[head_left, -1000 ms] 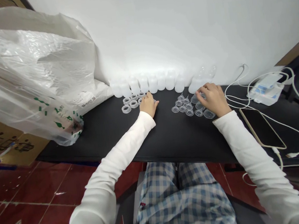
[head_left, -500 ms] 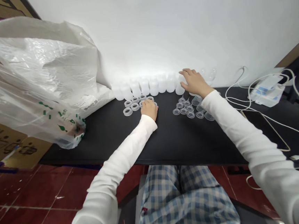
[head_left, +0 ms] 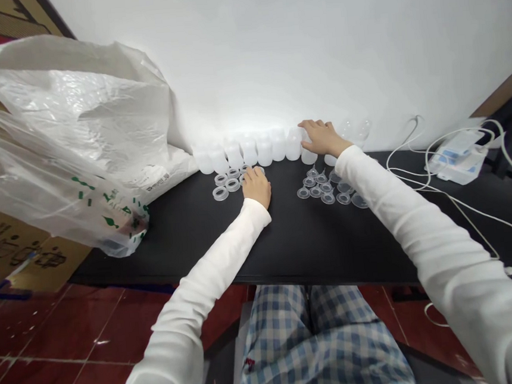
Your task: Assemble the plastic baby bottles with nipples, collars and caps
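A row of frosted plastic cylinders (head_left: 248, 152) stands upright on the back of the desk (head_left: 314, 246), against a white wall (head_left: 315, 49), with the end units touching or just beside each other. The right hand (head_left: 320, 137) lies over the right end of this row, fingers spread and curved across the top of a cylinder; whether it grips that unit cannot be told. The left hand (head_left: 255, 186) rests palm down at the front right of a group of translucent rings (head_left: 221, 193), its fingers closed together and covering some of them; any ring held beneath it is hidden. To the right, clear funnel-shaped pieces (head_left: 315, 190) lie in a loose cluster below the row. These parts appear light, so a gentle touch and a grip low on the cylinder body are judged safest, as knocking one could disturb its neighbours. Compared with the earlier frames, the right hand has moved away from the funnel-shaped cluster to the row, and its forearm now crosses the desk at a higher angle. The left hand has shifted very little. Further out, a plastic bag (head_left: 66, 131) sags at the left of the desk, while a white cable (head_left: 464, 209) and a white charger block (head_left: 457, 165) lie at the right.
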